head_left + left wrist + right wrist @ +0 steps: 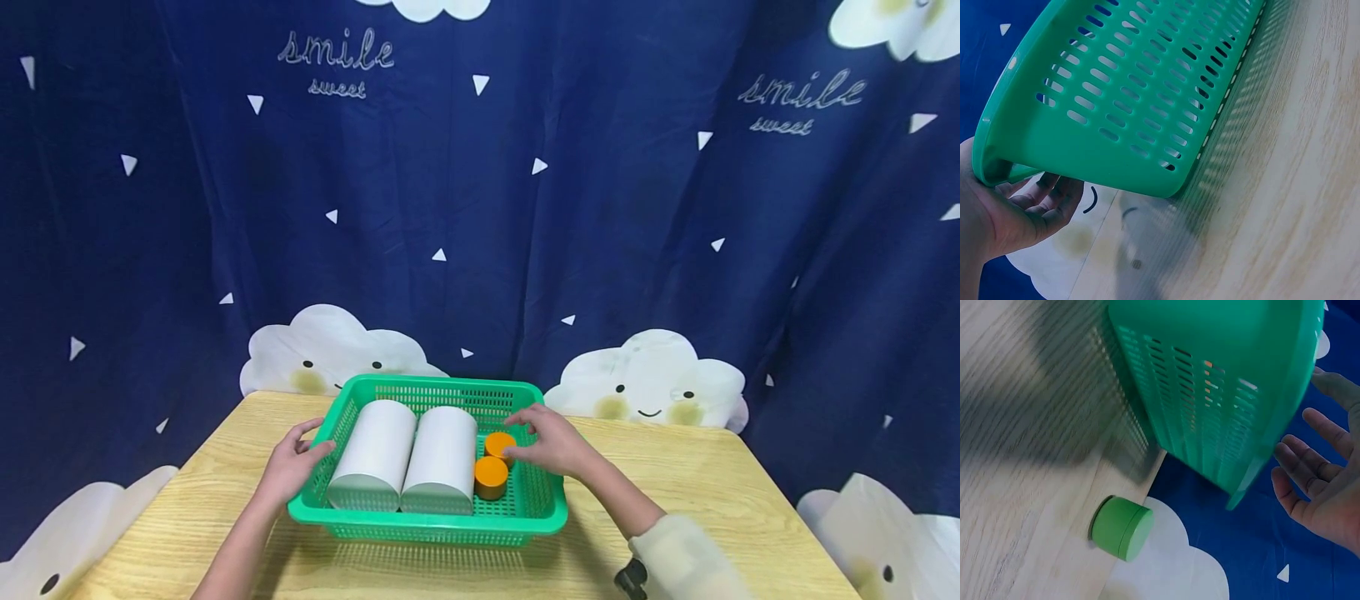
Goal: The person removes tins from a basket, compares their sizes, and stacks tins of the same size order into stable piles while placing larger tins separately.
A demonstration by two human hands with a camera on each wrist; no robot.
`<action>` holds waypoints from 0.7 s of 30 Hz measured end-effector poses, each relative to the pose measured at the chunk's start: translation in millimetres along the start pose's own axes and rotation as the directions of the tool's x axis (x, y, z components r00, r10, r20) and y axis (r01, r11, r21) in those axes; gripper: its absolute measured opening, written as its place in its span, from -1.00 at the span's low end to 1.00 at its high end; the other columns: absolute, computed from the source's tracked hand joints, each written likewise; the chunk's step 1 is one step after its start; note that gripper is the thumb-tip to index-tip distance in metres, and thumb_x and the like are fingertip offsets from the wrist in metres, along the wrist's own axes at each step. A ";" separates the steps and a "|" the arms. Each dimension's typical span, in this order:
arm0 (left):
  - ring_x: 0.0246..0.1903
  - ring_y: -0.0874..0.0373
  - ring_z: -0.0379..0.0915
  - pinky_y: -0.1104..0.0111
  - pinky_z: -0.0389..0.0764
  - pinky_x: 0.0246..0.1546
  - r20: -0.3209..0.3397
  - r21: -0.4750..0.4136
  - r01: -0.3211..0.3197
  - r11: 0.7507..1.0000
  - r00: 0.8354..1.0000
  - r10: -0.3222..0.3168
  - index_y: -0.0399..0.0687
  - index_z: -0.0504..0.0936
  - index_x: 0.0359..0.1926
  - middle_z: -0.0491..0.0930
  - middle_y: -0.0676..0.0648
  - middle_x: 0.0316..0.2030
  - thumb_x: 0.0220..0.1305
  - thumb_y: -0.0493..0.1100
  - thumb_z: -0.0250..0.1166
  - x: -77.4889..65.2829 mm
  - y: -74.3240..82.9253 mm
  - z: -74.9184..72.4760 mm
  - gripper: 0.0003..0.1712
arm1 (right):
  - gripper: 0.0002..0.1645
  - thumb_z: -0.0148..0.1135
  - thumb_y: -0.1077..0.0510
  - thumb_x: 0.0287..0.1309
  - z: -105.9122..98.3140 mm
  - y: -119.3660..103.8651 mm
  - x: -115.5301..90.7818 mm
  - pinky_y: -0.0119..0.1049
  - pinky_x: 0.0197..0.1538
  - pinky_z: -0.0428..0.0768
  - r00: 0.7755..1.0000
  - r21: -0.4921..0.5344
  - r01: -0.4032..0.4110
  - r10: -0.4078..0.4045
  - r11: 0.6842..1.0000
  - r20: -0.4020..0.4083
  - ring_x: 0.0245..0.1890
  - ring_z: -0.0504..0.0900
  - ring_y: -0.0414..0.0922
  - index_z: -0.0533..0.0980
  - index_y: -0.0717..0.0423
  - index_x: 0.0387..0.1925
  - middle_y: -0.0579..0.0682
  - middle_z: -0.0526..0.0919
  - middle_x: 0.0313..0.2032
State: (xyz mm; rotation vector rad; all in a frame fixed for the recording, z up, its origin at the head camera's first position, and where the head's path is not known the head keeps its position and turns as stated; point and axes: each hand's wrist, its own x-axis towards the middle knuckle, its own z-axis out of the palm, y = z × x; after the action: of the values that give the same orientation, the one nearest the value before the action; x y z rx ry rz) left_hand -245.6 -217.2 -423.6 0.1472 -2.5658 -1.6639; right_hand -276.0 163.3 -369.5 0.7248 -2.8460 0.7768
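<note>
A green plastic basket [442,523] with slotted sides stands on the table in the head view. My left hand [288,467] grips its left rim, thumb over the edge and fingers underneath, as the left wrist view also shows. Inside lie two white half-round blocks, the left block [377,450] beside the right block [444,454]. To their right are two orange cylinders, a nearer cylinder [491,475] and a farther cylinder [498,442]. Over the right rim hovers my right hand [555,443], fingers spread and loosely bent, holding nothing, thumb close to the orange cylinders.
A small green cylinder [1119,528] rests on the table beyond the basket in the right wrist view. The wooden table [675,492] extends to both sides of the basket. Behind it hangs a dark blue curtain [420,183] printed with clouds and triangles.
</note>
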 end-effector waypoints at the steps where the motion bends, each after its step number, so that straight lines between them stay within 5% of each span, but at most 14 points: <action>1: -0.14 -0.02 0.53 0.25 0.61 -0.27 -0.001 -0.003 0.002 1.000 1.000 -0.002 -0.22 0.14 0.35 0.43 -0.44 0.06 0.33 -0.04 0.13 0.0 -0.2 0.0 -0.32 | -0.57 0.42 -0.01 -0.06 1.4 -0.6 0.0 -0.30 -0.24 0.49 1.000 0.005 -0.004 0.004 1.000 0.009 -0.27 0.44 -0.18 0.59 -0.01 -0.10 -0.06 0.55 -0.15; 10: -0.17 0.01 0.54 0.26 0.61 -0.28 -0.003 -0.008 0.000 1.000 1.000 0.000 -0.22 0.14 0.35 0.44 -0.43 0.05 0.33 -0.04 0.13 0.8 -2.5 1.0 -0.32 | -0.53 0.40 0.00 -0.04 17.1 0.1 0.5 -0.10 -0.08 0.55 0.995 0.003 0.032 -0.032 0.999 0.090 -0.11 0.53 0.03 0.58 0.10 -0.07 0.09 0.56 -0.09; 21: -0.16 0.01 0.53 0.26 0.60 -0.27 -0.001 -0.015 0.005 1.000 1.000 -0.005 -0.21 0.14 0.36 0.44 -0.43 0.05 0.33 -0.04 0.14 0.9 -2.2 0.1 -0.31 | -0.50 0.38 0.03 -0.02 29.2 -5.9 2.7 -0.06 -0.04 0.55 0.986 0.015 0.056 -0.058 0.998 0.158 -0.05 0.54 0.05 0.55 0.15 -0.03 0.10 0.57 -0.08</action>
State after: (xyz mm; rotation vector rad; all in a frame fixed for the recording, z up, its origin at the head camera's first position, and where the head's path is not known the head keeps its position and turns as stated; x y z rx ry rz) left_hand -246.5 -218.1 -425.7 0.1533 -2.5538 -1.6833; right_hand -274.8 143.1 -391.5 0.9040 -2.9474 0.7588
